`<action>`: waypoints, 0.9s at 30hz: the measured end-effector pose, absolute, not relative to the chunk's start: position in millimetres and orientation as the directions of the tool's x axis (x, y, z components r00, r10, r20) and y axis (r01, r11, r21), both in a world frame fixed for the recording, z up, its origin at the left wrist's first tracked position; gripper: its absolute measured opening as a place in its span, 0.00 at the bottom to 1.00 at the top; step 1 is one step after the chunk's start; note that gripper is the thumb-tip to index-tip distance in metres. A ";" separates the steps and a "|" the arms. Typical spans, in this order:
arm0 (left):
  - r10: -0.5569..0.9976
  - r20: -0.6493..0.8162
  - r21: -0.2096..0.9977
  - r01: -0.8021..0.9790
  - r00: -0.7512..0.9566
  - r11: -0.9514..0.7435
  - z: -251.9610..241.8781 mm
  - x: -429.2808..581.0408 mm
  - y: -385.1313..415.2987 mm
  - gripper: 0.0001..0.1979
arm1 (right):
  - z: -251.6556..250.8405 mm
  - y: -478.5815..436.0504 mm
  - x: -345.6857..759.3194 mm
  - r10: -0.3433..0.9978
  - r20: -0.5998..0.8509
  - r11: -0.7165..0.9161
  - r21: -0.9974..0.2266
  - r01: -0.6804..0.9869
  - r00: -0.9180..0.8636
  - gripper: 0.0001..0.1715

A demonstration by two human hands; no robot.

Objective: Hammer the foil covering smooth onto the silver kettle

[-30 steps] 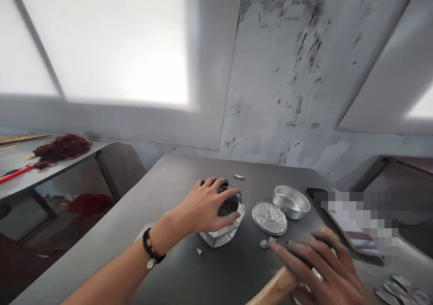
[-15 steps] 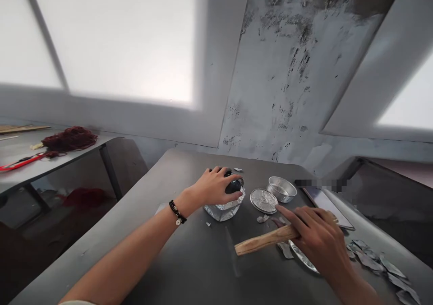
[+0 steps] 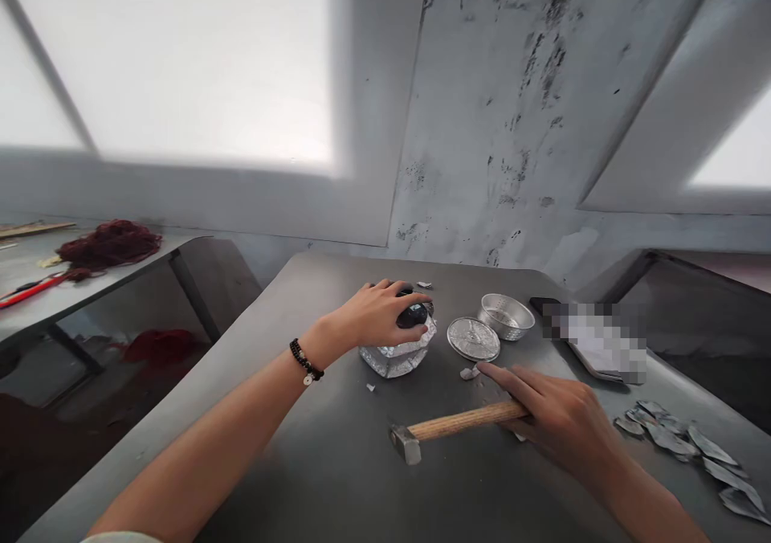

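My left hand (image 3: 381, 316) is wrapped over a dark, glossy round object (image 3: 412, 315). That object rests on a faceted silver piece (image 3: 394, 361) that looks foil-covered; the fingers hide much of both. In my right hand (image 3: 554, 410) is the wooden handle of a hammer (image 3: 461, 422), its metal head pointing left above the table in front of the silver piece. My right index finger reaches toward a small silvery scrap (image 3: 470, 373). Just beyond it lie a round silver disc (image 3: 473, 339) and a perforated metal bowl (image 3: 507, 316).
Several grey, leaf-like flakes (image 3: 668, 437) lie at the right of the grey table (image 3: 325, 455). A partly pixelated flat object (image 3: 602, 342) is at the back right. On a side table at left sit dark red yarn (image 3: 112, 244) and a red-handled tool (image 3: 30, 290).
The hammer's head, smeared before, now shows sharply at the left end of its handle. My right hand has moved slightly. The left keeps its hold, and the whole view has shifted a little.
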State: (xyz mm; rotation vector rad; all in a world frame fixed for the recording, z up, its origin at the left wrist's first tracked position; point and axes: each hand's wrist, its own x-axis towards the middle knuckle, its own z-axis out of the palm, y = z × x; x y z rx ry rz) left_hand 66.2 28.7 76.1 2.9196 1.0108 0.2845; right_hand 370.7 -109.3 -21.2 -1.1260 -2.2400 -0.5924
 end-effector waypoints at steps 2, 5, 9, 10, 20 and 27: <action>0.613 0.127 0.125 0.600 0.780 -0.790 78.1 64.3 33.7 0.35 | -21.6 -106.8 370.0 0.565 0.666 0.557 0.127 0.821 -0.487 0.17; 0.604 0.082 0.146 0.590 0.793 -0.794 77.8 62.2 37.3 0.42 | -17.5 -105.4 366.1 0.539 0.674 0.531 0.194 0.825 -0.505 0.21; 0.611 0.075 0.119 0.601 0.788 -0.790 74.4 61.7 37.5 0.46 | -6.9 -105.3 359.5 0.497 0.634 0.523 0.325 0.788 -0.592 0.21; 0.616 0.086 0.117 0.606 0.783 -0.787 74.0 61.6 38.3 0.45 | -5.1 -105.0 358.4 0.491 0.623 0.534 0.336 0.776 -0.608 0.21; 0.645 0.042 0.235 0.619 0.763 -0.749 90.3 60.2 56.5 0.38 | -10.6 -101.1 361.4 0.570 0.507 0.630 0.236 0.740 -0.647 0.18; 0.625 -0.071 0.307 0.614 0.777 -0.728 103.9 67.7 67.8 0.40 | -17.2 -97.5 363.0 0.593 0.499 0.646 0.175 0.743 -0.633 0.17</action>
